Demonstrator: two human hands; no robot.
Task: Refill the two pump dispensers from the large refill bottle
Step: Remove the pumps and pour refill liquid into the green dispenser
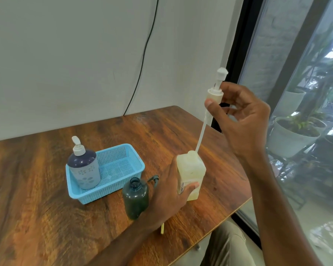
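Hands, nearest: left hand [171,192] grips refill bottle [192,169], right hand [244,121] pinches its lifted pump [215,96]. Worktop [37,208] carries blue basket [104,193] holding capped purple dispenser [84,169]; refill bottle upright near front edge; green dispenser [136,198] uncapped beside left wrist. Risk: dip tube [201,135] drips; wrist topples green dispenser.

Pale refill bottle [191,169] stands near the bench's right edge, its pump [215,95] lifted above it. Purple dispenser [84,169] stands capped in a basket [104,194]; dark green dispenser [136,198] stands open mid-bench.
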